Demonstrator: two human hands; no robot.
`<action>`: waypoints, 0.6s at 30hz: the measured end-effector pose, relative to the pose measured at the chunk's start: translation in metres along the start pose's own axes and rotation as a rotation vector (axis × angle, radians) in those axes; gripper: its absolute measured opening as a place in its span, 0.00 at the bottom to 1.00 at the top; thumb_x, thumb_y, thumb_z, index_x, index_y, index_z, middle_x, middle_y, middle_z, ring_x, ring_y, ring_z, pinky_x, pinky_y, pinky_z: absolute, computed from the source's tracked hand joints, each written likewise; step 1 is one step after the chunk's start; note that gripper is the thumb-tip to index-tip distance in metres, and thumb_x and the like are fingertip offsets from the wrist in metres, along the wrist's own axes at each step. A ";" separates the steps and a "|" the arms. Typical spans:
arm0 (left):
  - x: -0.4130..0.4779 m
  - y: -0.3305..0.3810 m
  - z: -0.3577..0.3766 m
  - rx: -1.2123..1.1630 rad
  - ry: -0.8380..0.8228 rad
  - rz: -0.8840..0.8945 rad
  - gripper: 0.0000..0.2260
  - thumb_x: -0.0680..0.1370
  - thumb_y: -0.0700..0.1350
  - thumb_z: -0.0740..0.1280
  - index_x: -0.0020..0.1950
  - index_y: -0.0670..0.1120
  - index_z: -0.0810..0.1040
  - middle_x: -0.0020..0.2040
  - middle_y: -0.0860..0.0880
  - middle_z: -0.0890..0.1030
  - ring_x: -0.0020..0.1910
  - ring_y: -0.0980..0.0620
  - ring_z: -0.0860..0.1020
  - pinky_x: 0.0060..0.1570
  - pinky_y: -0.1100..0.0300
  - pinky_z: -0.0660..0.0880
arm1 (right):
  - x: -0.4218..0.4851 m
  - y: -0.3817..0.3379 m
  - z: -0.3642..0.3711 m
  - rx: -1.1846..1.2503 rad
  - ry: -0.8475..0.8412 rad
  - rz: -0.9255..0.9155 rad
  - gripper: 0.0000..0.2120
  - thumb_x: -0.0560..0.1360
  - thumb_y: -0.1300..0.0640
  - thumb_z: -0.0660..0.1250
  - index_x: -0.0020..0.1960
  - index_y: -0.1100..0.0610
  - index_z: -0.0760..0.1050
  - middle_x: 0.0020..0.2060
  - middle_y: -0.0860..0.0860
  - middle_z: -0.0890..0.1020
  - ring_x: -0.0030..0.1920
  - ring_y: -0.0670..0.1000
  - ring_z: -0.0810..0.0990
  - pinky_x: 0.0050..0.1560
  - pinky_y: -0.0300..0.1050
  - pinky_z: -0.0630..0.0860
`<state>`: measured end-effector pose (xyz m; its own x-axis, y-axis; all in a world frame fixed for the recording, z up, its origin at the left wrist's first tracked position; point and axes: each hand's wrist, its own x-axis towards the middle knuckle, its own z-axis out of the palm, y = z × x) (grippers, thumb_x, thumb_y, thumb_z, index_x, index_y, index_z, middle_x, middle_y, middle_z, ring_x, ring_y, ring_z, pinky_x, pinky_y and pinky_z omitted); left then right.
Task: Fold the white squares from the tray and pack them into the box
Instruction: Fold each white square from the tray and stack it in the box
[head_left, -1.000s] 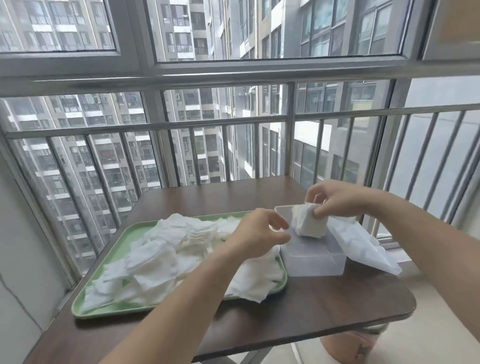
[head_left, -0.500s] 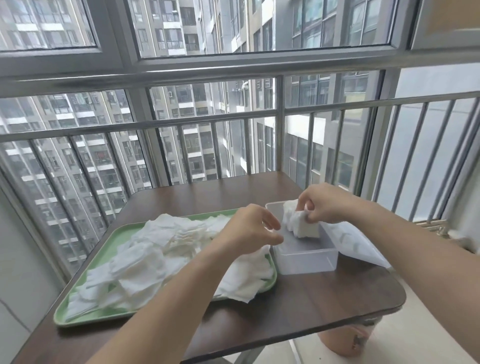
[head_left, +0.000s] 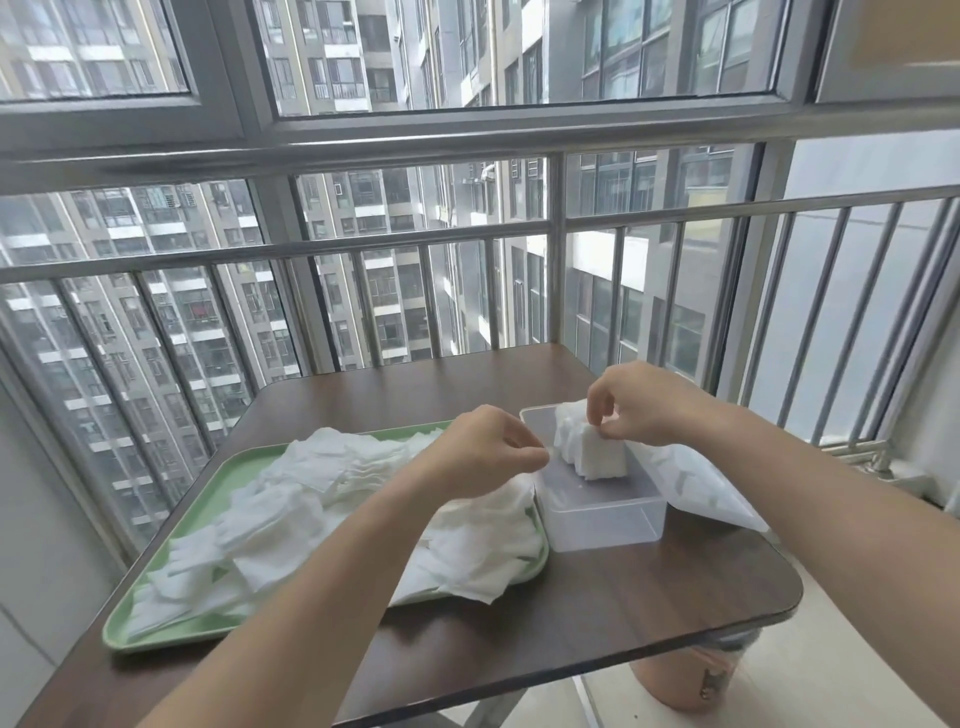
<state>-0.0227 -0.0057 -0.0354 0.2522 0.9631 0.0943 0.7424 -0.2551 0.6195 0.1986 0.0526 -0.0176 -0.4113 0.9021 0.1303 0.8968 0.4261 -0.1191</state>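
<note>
Right grip (head_left: 644, 410): thumb and fingers curled down onto the top of the folded stack (head_left: 589, 454), pinching it. Stack stands upright in the far part of the clear box (head_left: 602, 519). Left grip (head_left: 483, 452): fingers curled, thumb against forefinger, above the right end of the green tray (head_left: 117, 631); whether it holds anything cannot be told. Loose white squares (head_left: 280, 514) lie heaped across the tray, some hanging over its near right edge. Box sits on the counter (head_left: 571, 618), just beside the tray's right end. White plastic bag (head_left: 691, 483) lies against the box's right side, also on the counter.
</note>
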 end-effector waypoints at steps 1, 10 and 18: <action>0.000 -0.002 -0.003 -0.007 0.024 0.004 0.06 0.77 0.48 0.70 0.50 0.52 0.86 0.45 0.57 0.84 0.47 0.57 0.81 0.47 0.65 0.75 | 0.000 -0.001 -0.003 0.016 0.006 -0.003 0.04 0.74 0.54 0.71 0.47 0.45 0.81 0.46 0.41 0.79 0.48 0.43 0.78 0.50 0.45 0.79; -0.006 -0.031 -0.032 0.003 0.191 -0.073 0.05 0.76 0.43 0.71 0.48 0.54 0.84 0.46 0.55 0.83 0.44 0.51 0.84 0.41 0.60 0.81 | 0.009 -0.039 -0.021 0.231 0.091 -0.111 0.05 0.76 0.57 0.70 0.51 0.51 0.82 0.45 0.44 0.82 0.45 0.42 0.80 0.45 0.37 0.76; -0.012 -0.048 -0.025 0.058 0.106 -0.178 0.21 0.68 0.54 0.80 0.57 0.53 0.79 0.49 0.53 0.79 0.43 0.58 0.78 0.37 0.64 0.72 | 0.021 -0.075 -0.014 0.341 0.112 -0.157 0.09 0.77 0.56 0.69 0.57 0.51 0.79 0.44 0.43 0.81 0.44 0.42 0.80 0.46 0.37 0.77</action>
<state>-0.0773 -0.0032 -0.0468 0.0492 0.9963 0.0709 0.8048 -0.0815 0.5880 0.1251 0.0385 0.0075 -0.5022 0.8189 0.2779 0.7109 0.5740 -0.4064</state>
